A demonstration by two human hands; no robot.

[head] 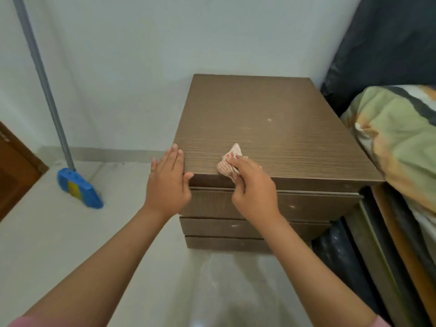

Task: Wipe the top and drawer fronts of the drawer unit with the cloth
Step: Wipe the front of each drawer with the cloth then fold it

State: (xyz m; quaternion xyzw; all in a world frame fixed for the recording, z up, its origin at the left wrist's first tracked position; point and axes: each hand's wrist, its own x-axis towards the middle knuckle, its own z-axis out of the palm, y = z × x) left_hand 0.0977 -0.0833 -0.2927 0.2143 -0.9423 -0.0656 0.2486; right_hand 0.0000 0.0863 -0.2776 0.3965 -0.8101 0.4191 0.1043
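Pale walls cornered the brown drawer unit (271,128); on its top's front edge my right hand (253,187) pinched the crumpled striped cloth (230,161), while my left hand (168,180) lay spread flat against the front left corner, a blue broom (79,188) well apart on the floor.

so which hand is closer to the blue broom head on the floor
Left. The left hand lies flat on the drawer unit's near left corner, the side facing the broom head. The right hand grips the cloth farther right.
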